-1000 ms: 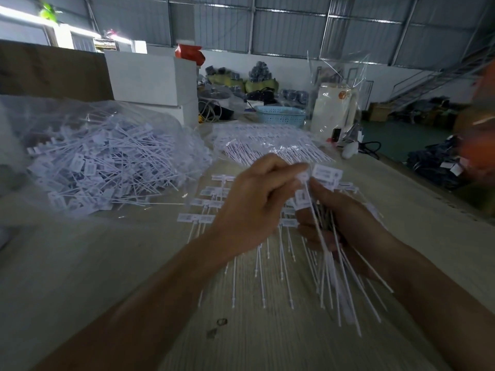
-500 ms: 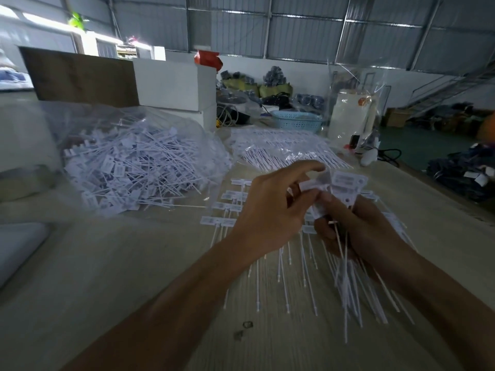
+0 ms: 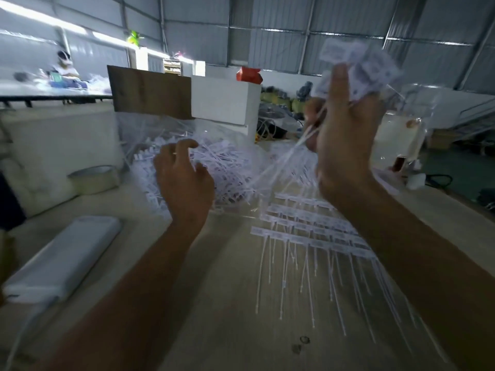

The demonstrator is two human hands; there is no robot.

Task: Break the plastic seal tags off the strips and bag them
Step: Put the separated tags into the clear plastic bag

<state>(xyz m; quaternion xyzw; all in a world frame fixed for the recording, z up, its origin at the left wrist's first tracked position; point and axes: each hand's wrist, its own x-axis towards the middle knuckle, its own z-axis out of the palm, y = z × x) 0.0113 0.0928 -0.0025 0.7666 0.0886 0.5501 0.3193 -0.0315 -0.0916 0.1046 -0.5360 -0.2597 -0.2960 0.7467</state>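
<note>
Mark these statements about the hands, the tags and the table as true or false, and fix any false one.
1. The right hand holds a bunch of tags raised above the table. True.
2. The left hand grips a strip. False: it holds nothing, fingers loosely curled near the bag.
3. A tape roll sits left of the bag. True.
4. The strips on the table are red. False: they are white.
</note>
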